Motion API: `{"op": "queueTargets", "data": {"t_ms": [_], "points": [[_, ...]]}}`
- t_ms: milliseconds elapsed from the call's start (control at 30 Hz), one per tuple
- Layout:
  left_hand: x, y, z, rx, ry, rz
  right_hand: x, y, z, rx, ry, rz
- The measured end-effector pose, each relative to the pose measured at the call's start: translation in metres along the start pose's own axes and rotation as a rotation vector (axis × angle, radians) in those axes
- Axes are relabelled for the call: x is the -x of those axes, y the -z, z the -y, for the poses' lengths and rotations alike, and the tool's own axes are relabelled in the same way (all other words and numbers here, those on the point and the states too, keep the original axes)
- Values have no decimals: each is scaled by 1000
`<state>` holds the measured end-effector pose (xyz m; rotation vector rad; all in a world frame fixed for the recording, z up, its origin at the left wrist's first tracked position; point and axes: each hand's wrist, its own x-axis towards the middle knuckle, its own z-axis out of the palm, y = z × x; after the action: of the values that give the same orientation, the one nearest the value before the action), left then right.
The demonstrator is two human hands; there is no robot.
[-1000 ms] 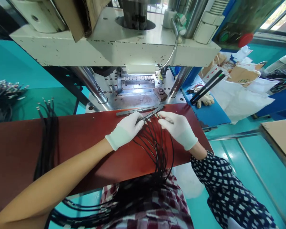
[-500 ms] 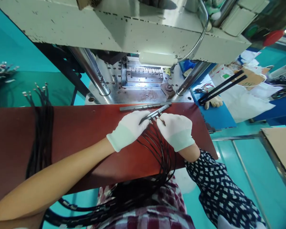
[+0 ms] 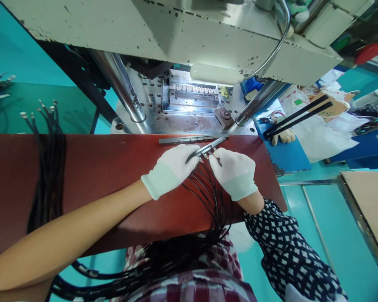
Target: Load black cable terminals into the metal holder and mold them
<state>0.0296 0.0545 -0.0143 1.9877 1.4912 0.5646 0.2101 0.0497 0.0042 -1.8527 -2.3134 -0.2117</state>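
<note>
— What have I got in the hands?

— My left hand (image 3: 171, 168) is gloved and its fingers are pinched on a slim metal bar (image 3: 206, 149), which lies tilted on the red-brown surface (image 3: 113, 176). My right hand (image 3: 234, 171), also gloved, has its fingers closed on the metal tip of 1 black cable right at that bar.

— And the rest of the cables?

— The bundle of black cables (image 3: 211, 197) fans out from the bar, runs between both hands and drops off the near edge toward my lap. A 2nd metal strip (image 3: 189, 139) lies just beyond, along the far edge. Another cable bundle (image 3: 48, 167) crosses the surface well to the left. The press (image 3: 176, 37) stands behind.
</note>
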Motion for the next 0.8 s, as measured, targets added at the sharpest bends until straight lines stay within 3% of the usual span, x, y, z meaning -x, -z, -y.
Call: {"op": "queueTargets", "data": {"t_ms": [600, 700, 800], "points": [[0, 2, 0, 34, -35, 2, -2, 0, 4, -55, 59, -1], [1, 7, -1, 52, -33, 13, 3, 12, -13, -381, 9, 37], [-3, 21, -5, 47, -82, 5, 14, 13, -38, -960, -238, -7]]}}
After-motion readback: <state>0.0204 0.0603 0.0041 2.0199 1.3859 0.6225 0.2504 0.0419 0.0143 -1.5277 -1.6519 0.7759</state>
